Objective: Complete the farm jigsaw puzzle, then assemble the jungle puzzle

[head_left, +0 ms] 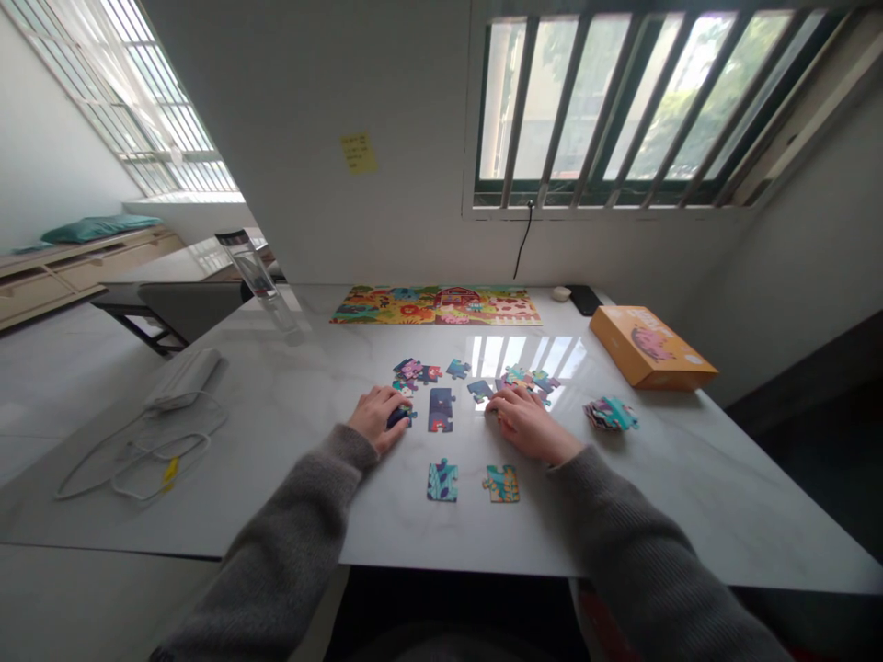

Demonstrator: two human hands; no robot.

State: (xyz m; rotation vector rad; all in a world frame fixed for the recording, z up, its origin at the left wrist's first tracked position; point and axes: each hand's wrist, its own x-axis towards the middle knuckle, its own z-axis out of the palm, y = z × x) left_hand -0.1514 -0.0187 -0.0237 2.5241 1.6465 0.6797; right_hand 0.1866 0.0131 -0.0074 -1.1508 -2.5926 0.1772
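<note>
My left hand [377, 416] rests on the table with fingers bent around a dark puzzle piece [397, 417], partly hidden under the fingers. Several colourful pieces [409, 370] lie just beyond it. My right hand [530, 425] has its fingers drawn together, the tips on the edge of a dark blue puzzle piece [478, 392]. Behind those knuckles spreads a loose heap of pieces [531, 379]. Between the hands lies a dark joined section [441, 410] with a red figure at its bottom. Nearer me are a teal leafy piece [442, 481] and a teal-and-orange piece [501, 484].
A long illustrated strip [436, 306] lies against the wall. To the right are a stack of pieces [611, 414], an orange box [648, 348] and a black phone-like slab [585, 300]. At left stand a clear bottle [254, 267] and a white device [183, 377] with a cable [148, 450].
</note>
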